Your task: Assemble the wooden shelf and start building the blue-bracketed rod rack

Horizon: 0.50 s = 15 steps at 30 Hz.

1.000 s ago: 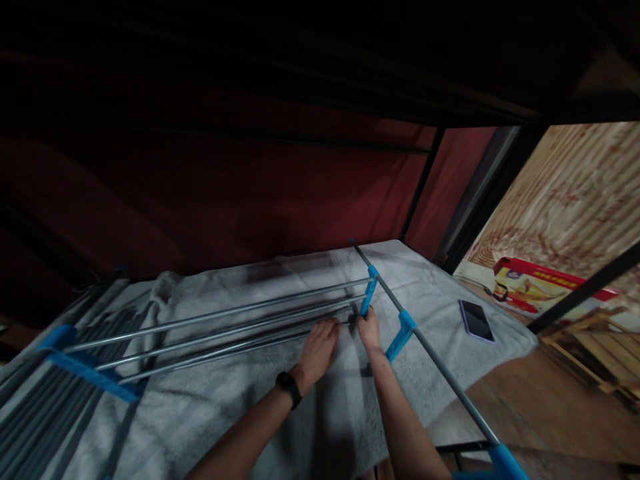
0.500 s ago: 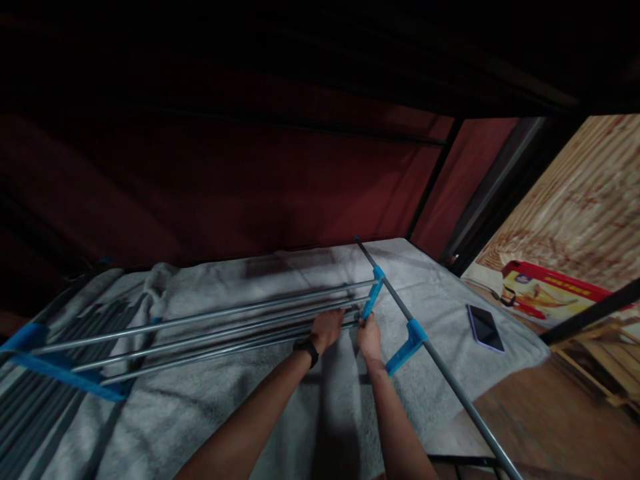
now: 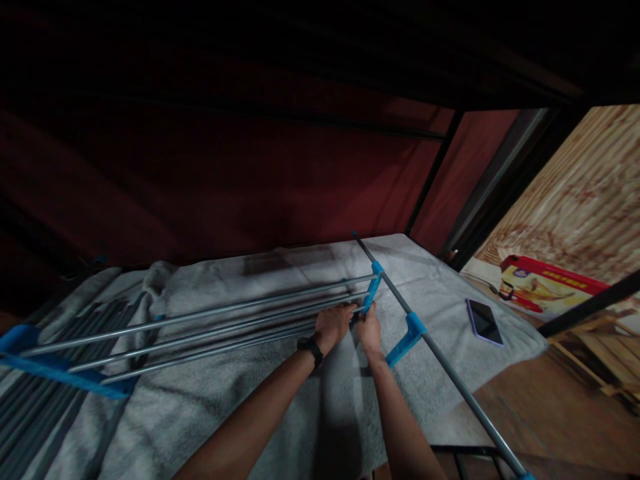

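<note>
Three grey metal tubes [image 3: 220,325] run side by side from a blue plastic end piece [image 3: 65,377] at the left to a blue bracket [image 3: 373,291] on a long crossing tube [image 3: 463,393]. My left hand [image 3: 332,328], with a dark band at the wrist, is closed around the nearest tube close to its right end. That end is at the lower part of the bracket; whether it sits inside cannot be seen. Beside it, my right hand [image 3: 369,331] grips the bracket's lower end. A second blue bracket [image 3: 407,339] sticks out from the crossing tube nearer to me.
A grey blanket [image 3: 210,420] covers the surface below. More dark tubes [image 3: 47,407] lie at the left. A phone [image 3: 484,321] rests to the right, with a red and yellow box [image 3: 550,283] beyond it. Dark frame posts [image 3: 435,177] stand at the back and right.
My left hand has shifted slightly up and right with the nearest tube, whose end is now against the bracket's lower part. My right hand still holds the bracket. The view has moved slightly.
</note>
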### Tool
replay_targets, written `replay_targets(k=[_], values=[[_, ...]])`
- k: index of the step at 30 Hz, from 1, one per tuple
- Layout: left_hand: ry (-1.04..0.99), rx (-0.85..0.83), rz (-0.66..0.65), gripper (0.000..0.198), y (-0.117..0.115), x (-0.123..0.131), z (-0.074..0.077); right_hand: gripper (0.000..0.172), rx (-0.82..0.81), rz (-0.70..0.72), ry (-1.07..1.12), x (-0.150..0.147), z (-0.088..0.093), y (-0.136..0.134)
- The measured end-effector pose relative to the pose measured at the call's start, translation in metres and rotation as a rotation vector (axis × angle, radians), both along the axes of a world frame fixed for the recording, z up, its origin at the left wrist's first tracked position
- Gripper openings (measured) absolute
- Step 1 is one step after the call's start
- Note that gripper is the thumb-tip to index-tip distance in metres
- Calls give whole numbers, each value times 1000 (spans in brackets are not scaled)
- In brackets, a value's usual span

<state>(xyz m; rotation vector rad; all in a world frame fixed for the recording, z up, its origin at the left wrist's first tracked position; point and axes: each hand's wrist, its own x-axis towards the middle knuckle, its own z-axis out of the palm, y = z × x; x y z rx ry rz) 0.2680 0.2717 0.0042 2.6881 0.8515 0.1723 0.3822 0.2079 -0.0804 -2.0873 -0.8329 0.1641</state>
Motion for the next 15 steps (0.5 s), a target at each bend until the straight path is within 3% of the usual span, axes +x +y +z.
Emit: replay_targets(k=[15], values=[[52,-48,32,40,-2,3,5,51,8,-18,61,2,4,0]])
